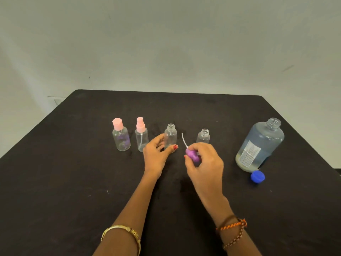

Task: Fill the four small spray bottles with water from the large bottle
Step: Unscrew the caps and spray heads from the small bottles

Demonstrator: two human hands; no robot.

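Clear glossy plastic small bottles [170, 137], lg bottle [260, 146]; matt black cloth table [73, 182].

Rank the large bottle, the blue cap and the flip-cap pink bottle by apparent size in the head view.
1. Large bottle, clearly the biggest.
2. Flip-cap pink bottle.
3. Blue cap, smallest, though it lies nearest the camera.
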